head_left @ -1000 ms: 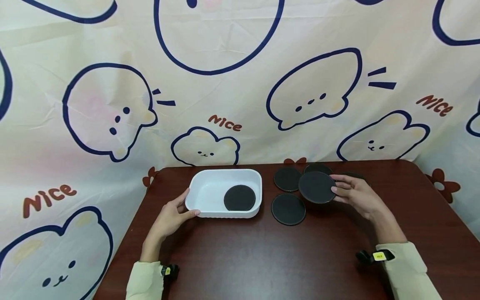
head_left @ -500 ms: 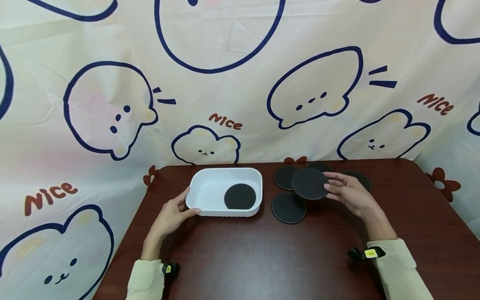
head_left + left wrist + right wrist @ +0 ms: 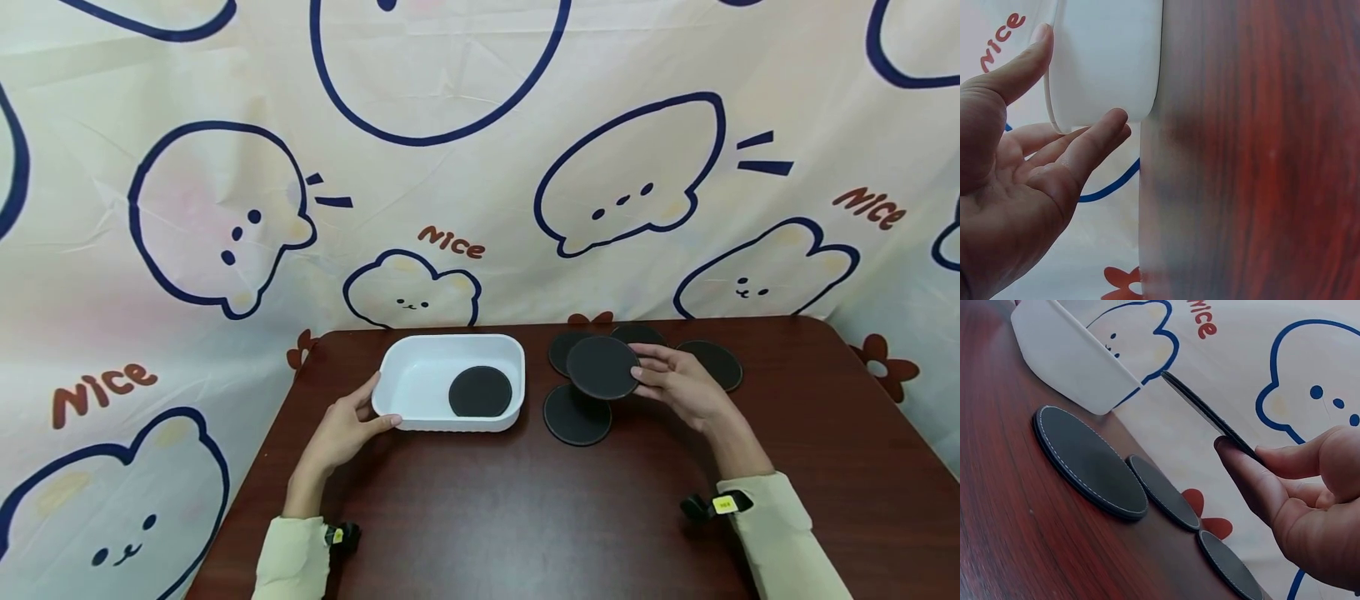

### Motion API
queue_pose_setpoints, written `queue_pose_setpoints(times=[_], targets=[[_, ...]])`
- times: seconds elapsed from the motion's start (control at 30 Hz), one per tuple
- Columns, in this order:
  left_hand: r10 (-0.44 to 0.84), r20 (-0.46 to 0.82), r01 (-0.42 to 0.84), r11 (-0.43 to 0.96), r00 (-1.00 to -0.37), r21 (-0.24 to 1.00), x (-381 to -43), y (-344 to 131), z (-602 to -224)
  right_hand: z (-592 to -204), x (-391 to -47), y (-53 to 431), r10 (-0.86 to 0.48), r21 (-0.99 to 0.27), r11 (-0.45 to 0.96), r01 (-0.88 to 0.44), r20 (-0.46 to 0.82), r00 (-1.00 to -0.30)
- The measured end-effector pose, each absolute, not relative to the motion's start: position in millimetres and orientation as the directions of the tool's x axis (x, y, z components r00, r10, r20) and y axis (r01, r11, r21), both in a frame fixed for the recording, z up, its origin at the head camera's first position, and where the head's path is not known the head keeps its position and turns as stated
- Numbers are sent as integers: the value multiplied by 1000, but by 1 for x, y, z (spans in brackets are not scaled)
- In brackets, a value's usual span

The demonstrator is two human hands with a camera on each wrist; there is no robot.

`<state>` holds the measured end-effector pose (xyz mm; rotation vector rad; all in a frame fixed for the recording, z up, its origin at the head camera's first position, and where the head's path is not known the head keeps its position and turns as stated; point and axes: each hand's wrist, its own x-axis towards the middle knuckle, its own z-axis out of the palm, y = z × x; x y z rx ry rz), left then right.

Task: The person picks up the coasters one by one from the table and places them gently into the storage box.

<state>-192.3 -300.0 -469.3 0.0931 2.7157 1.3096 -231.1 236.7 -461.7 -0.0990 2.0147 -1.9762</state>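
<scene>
My right hand [image 3: 678,387] pinches a round black coaster [image 3: 602,367] by its right edge, thumb on one face and fingers on the other. In the right wrist view the held coaster [image 3: 1204,412] is seen nearly edge-on, raised clear of the table. My left hand [image 3: 341,433] holds the left near corner of a white rectangular tray [image 3: 416,387], the thumb at the rim and the fingers along the end wall. Inside the tray, towards its right end, a black coaster [image 3: 480,392] lies flat.
On the dark wooden table [image 3: 480,517], a stitched coaster [image 3: 576,418] lies in front of the held one. Behind it are a partly covered coaster [image 3: 561,352] and another coaster [image 3: 637,333]. A further coaster [image 3: 716,367] lies right. A patterned cloth [image 3: 420,192] hangs behind.
My right hand has carried the coaster left towards the tray, uncovering the coaster at the far right. The left hand and the tray have stayed put.
</scene>
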Motion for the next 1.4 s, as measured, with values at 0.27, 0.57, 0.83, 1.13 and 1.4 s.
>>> queue_pose_setpoints(times=[0.27,0.57,0.83,1.13,1.4], targets=[[127,-62,30,620,-990,784,-193,-301,-470,-463,-235,224,-282,-984,39,171,-175,-943],[106,-61,17,616,-992,788,-194,-300,-469,-463,-238,208,-313,-984,9,176,-170,-934],[97,-67,7,618,-993,786,-193,-300,-469,-465,-242,192,-327,-983,-20,184,-167,-930],[105,-62,17,622,-993,783,-193,-301,-468,-465,-248,174,-343,-981,-17,193,-175,-923],[106,-63,17,621,-992,784,-193,-302,-470,-466,-249,158,-364,-978,-55,201,-168,-916]])
